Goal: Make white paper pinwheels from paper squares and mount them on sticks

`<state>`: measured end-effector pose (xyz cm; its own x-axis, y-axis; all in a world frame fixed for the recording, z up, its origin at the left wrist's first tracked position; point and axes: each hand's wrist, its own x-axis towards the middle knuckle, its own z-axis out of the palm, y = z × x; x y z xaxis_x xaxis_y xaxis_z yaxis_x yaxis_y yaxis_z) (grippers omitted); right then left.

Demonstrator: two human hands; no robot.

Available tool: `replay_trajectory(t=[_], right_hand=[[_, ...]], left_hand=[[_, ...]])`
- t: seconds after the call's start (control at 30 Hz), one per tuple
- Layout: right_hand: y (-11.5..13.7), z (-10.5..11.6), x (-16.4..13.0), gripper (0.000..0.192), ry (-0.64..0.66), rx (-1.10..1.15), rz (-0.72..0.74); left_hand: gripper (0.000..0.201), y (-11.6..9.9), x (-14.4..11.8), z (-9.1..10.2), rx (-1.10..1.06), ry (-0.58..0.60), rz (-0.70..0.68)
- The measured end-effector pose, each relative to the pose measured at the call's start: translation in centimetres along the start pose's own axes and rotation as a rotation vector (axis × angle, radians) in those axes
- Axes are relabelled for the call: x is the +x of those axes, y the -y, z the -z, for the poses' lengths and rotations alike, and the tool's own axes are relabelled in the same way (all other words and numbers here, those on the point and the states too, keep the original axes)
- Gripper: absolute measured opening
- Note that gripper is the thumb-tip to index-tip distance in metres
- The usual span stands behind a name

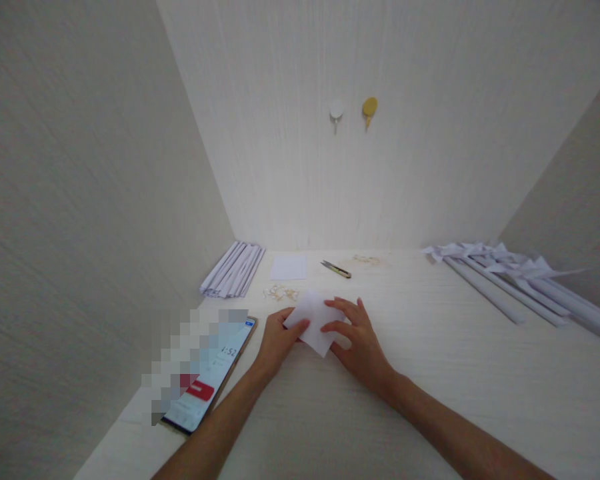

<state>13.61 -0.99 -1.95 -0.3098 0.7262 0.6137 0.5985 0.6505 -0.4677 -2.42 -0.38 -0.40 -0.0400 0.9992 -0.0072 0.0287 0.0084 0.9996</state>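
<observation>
While both hands press one sheet, left to right:
Phone (pixel 210 377): near table (pixel 430 400) edge, left.
Left hand (pixel 275 343): pinching paper sheet's (pixel 314 320) left corner.
Paper sheet: table centre, between hands.
Right hand (pixel 357 340): fingers spread, flat on sheet.

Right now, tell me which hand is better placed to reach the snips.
Right, probably. The snips lie beyond the right hand, slightly to its side of the paper. The left hand sits farther over, and both rest on the paper.
</observation>
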Motion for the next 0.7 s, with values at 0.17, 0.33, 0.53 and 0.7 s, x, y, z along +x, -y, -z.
replay_trajectory(t=[0.17, 0.33, 0.53, 0.7], right_hand=[[0.5, 0.3, 0.1, 0.008, 0.069, -0.022, 0.026], [0.9, 0.3, 0.1, 0.016, 0.066, 0.221, -0.031], [1.1, 0.5, 0.2, 0.018, 0.067, 0.318, -0.063], [1.3, 0.6, 0.4, 0.010, 0.137, 0.449, -0.228]], left_hand=[[0.035, 0.3, 0.4, 0.2, 0.122, -0.113, -0.108], [0.037, 0.0, 0.1, 0.1, -0.146, 0.023, -0.030], [0.050, 0.5, -0.3, -0.5, -0.403, 0.346, -0.034], [0.051, 0.7, -0.2, -0.6, -0.304, 0.341, -0.080]])
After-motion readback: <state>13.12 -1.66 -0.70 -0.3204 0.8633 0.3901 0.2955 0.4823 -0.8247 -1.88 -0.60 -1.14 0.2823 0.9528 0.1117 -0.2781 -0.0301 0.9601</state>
